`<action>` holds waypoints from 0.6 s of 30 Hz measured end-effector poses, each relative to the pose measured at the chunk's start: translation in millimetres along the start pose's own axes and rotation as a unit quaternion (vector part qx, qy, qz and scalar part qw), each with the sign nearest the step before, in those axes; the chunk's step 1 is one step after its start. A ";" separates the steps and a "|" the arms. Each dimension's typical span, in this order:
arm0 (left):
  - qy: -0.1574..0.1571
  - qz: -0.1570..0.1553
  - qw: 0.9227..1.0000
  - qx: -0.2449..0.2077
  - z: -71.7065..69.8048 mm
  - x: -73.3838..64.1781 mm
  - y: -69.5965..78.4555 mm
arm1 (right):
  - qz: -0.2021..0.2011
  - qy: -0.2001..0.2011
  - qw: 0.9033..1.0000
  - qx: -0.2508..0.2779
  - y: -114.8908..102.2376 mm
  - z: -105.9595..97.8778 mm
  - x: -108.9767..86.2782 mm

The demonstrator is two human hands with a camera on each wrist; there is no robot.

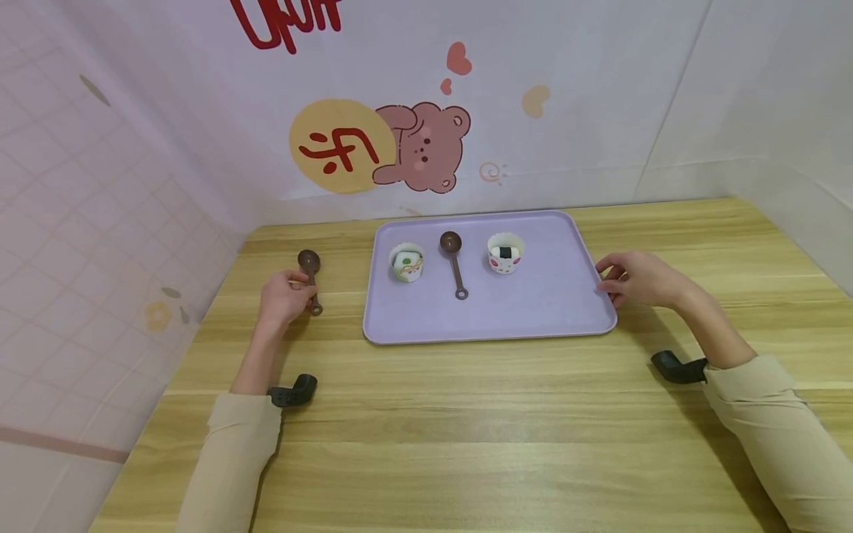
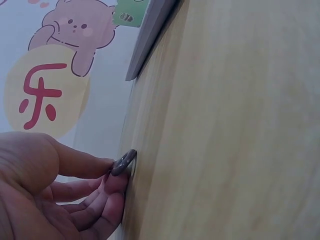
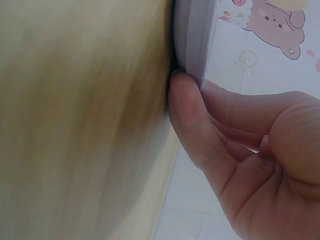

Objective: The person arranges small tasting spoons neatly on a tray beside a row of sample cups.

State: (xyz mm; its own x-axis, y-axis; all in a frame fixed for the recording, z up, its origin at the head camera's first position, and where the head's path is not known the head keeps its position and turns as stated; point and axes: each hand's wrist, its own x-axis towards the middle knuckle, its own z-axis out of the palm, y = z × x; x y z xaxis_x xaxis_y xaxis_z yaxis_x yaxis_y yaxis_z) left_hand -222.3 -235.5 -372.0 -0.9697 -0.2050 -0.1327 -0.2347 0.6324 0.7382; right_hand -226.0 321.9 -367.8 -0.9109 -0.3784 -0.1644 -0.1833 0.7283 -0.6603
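My left hand pinches the handle of a brown measuring spoon on the tabletop, left of the tray. In the left wrist view the spoon's ringed end shows between thumb and fingers. My right hand grips the right rim of a lilac tray; in the right wrist view the fingers and thumb meet at the tray's edge. On the tray a second brown measuring spoon lies between two paper cups. The left cup holds a white-and-green piece, the right cup a white piece with a black band.
The wood-grain table extends in front of the tray and to both sides. Behind it rises a pale wall cloth with a printed bear. Another light wall covering borders the left side. Each wrist wears a black camera mount.
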 end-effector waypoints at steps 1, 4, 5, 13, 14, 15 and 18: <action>0.000 0.001 1.000 0.004 -0.1 -0.1 -0.1 | 0.000 0.000 1.000 0.000 0.4 0.0 0.1; -0.002 0.003 1.000 0.013 -0.8 -1.0 -0.1 | 0.000 0.001 1.000 0.001 1.4 0.2 0.3; -0.002 0.003 1.000 0.015 -0.9 -1.0 -0.5 | -0.001 0.001 1.000 0.002 1.5 0.3 0.4; 0.003 0.007 1.000 0.010 -2.0 -4.5 2.1 | 0.001 0.000 1.000 0.009 1.5 0.3 0.4; 0.002 0.008 1.000 0.008 -2.2 -4.7 2.5 | 0.001 0.000 1.000 0.010 1.3 0.3 0.2; 0.001 0.009 1.000 0.006 -2.4 -5.0 3.0 | 0.001 -0.001 1.000 0.010 1.1 0.2 0.0; -0.004 0.007 1.000 0.001 -2.9 -5.7 4.4 | 0.001 -0.002 1.000 0.010 0.2 0.1 -0.9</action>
State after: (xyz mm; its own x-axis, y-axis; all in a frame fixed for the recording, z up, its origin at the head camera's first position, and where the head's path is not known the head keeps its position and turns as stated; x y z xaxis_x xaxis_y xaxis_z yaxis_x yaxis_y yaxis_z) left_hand -217.6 -233.8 -366.1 -0.9736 -0.1900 -0.1267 -0.2203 0.6362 0.7394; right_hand -225.1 322.3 -367.9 -0.9099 -0.3789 -0.1687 -0.1735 0.7172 -0.6749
